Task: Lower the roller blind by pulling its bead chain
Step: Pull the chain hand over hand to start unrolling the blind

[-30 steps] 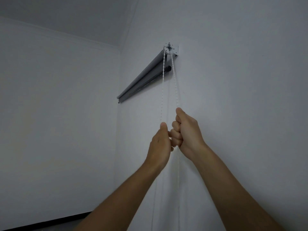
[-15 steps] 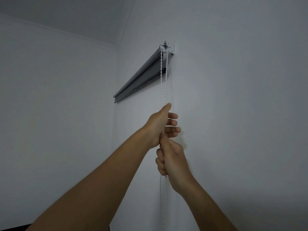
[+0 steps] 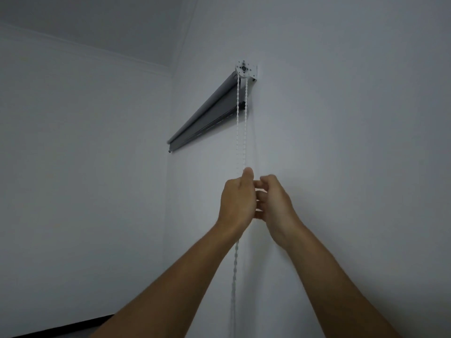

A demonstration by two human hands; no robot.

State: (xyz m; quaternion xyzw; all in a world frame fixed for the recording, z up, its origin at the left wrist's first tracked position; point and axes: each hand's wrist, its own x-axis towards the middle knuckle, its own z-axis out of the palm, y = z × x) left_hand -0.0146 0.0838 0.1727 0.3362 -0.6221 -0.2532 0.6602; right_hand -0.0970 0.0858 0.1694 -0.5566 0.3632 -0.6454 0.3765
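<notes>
White walls meet in a corner at centre frame, and one grey roller blind (image 3: pixel 210 111) sits nearly fully rolled up, just above centre. One white bracket (image 3: pixel 246 70) caps its near end. Two strands of the bead chain (image 3: pixel 241 123) drop from it to two raised hands. Left hand (image 3: pixel 238 203) curls round the chain, thumb up along it; one strand hangs on below. Right hand (image 3: pixel 274 201) is just beside it, fingers curled, blurred; whether it grips the chain, I cannot tell.
</notes>
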